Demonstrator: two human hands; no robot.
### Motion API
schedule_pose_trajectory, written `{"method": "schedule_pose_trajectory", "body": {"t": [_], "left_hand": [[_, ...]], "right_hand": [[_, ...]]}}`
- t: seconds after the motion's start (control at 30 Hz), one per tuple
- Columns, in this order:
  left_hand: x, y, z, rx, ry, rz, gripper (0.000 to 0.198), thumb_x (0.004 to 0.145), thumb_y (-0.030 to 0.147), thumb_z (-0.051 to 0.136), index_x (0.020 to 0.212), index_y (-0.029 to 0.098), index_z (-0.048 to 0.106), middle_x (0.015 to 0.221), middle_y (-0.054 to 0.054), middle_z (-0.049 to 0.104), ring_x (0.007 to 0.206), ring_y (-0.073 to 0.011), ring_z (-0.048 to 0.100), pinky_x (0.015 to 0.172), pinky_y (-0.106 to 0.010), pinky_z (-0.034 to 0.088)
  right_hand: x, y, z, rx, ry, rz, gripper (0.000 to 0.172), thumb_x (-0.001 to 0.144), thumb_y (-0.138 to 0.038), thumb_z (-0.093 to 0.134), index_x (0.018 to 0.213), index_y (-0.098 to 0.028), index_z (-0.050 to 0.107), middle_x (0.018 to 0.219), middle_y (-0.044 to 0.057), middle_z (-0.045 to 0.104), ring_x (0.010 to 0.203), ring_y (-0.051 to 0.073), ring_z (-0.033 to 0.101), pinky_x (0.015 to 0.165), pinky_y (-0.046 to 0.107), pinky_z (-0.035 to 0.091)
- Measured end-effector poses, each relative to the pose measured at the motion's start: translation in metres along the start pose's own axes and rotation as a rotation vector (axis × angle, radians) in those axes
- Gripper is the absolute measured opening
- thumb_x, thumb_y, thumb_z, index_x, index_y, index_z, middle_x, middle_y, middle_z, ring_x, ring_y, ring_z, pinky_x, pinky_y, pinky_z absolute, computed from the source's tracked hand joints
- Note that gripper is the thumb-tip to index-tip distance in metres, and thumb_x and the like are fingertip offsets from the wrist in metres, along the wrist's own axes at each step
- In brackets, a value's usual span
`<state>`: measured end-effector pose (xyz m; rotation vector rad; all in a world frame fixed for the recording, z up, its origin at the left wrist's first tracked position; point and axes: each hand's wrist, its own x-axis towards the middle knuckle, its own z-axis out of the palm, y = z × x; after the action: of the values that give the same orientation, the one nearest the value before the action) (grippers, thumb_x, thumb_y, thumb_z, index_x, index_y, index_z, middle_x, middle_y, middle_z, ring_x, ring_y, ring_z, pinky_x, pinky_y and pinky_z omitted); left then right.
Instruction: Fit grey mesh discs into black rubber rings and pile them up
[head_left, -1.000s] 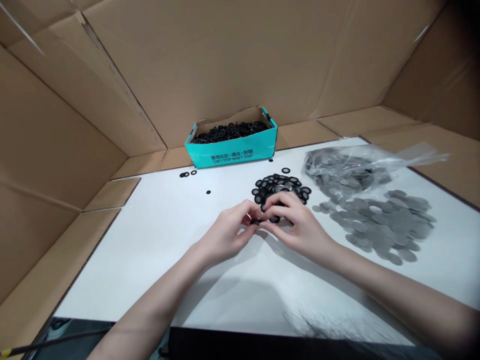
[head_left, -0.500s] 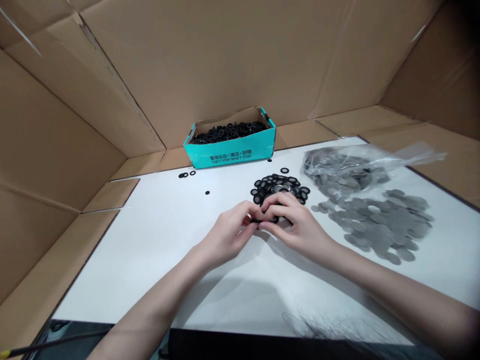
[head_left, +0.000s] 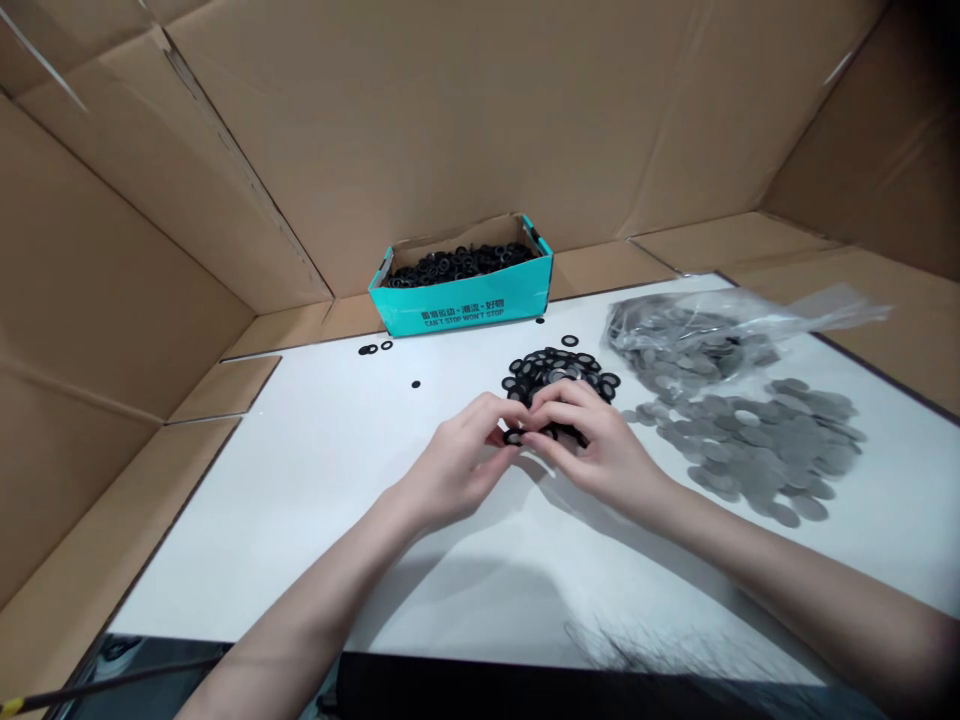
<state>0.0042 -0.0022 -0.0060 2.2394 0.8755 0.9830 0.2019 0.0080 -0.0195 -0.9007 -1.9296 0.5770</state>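
Note:
Between the fingertips of both hands is a small black ring with a pale centre. My left hand pinches it from the left, thumb below and fingers above. From the right, the thumb and fingers of my right hand close on its other edge. Right behind the hands lies a pile of black rings with grey centres, partly hidden by my right fingers. Some more rings show beneath my right palm. To the right spreads a heap of flat grey discs.
A turquoise box full of black rings stands at the back. Behind the grey discs lies a clear plastic bag holding more discs. A few loose rings sit left on the white table. Cardboard walls surround it.
The ring between my fingers has tipped, so its face and pale centre now show instead of its edge. My hands have stayed almost in place.

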Motion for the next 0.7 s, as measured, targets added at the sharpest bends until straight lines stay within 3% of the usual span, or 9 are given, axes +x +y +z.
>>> {"method": "schedule_pose_trajectory", "body": {"t": [0.17,0.37,0.7], "left_hand": [[0.000,-0.003,-0.002,-0.064,0.060,0.154,0.044,0.088,0.003,0.060,0.125,0.026,0.051,0.115,-0.005,0.062,0.102,-0.0141,0.064,0.086,-0.025,0.059],[0.001,0.000,-0.001,0.013,0.167,0.259,0.041,0.086,0.013,0.071,0.120,0.024,0.052,0.101,-0.003,0.063,0.086,-0.0131,0.064,0.075,-0.025,0.058],[0.005,0.006,0.004,0.145,0.271,0.371,0.038,0.087,0.012,0.069,0.120,0.021,0.052,0.097,-0.003,0.068,0.084,-0.0137,0.065,0.071,-0.025,0.056]], "right_hand": [[0.005,-0.004,-0.004,0.266,-0.095,0.210,0.016,0.087,-0.033,0.062,0.078,-0.020,0.067,0.090,0.007,0.062,0.087,0.022,0.059,0.073,0.035,0.045],[0.008,-0.019,-0.008,0.648,-0.257,0.495,0.033,0.084,-0.052,0.063,0.078,-0.020,0.066,0.081,0.002,0.058,0.070,0.015,0.048,0.062,0.030,0.036],[0.004,-0.018,-0.001,0.708,-0.258,0.567,0.040,0.075,-0.058,0.073,0.075,-0.019,0.063,0.073,-0.001,0.050,0.067,0.013,0.042,0.061,0.028,0.032]]}}
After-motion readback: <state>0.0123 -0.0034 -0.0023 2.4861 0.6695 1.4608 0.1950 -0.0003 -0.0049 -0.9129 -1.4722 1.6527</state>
